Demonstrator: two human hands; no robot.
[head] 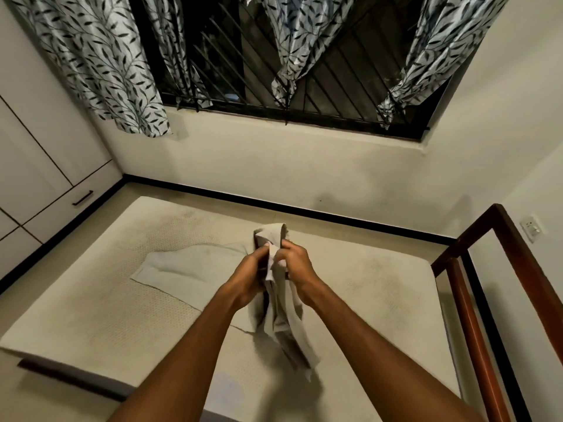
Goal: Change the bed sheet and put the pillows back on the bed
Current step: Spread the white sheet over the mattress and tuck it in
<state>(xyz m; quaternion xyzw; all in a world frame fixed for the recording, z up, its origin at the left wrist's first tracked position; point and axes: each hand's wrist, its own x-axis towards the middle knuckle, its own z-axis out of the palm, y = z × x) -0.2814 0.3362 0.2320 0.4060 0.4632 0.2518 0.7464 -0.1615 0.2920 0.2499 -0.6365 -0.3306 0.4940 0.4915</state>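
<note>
A pale bed sheet [285, 318] is being held bunched above the middle of a bare mattress [91, 315]. It is being gripped by both hands, which are being held close together with only the cloth between them. The fingers [264, 251] of the left hand [251, 278] are being curled tightly round the bundle from its 9 o'clock side. The fingers [281, 257] of the right hand [295, 264] are being closed just as tightly on it from its 3 o'clock side, with a fold being pinched near the fingertips. No open gap is being shown in either hand.

At 12 o'clock from the hands a crumpled hump of the sheet is sticking up past the knuckles. At 6 o'clock a loose twisted tail is hanging down between the forearms, though whether its end is touching the mattress cannot be told. At 10 o'clock a flatter part of the sheet is lying spread on the mattress.

At 3 o'clock from the mattress a dark wooden bed frame [475, 330] is being seen, with a wall socket [531, 229] just beyond it. At 12 o'clock a barred window [335, 71] is being flanked by leaf-patterned curtains [100, 62]. At 9 o'clock a pale wardrobe [36, 178] is standing.
</note>
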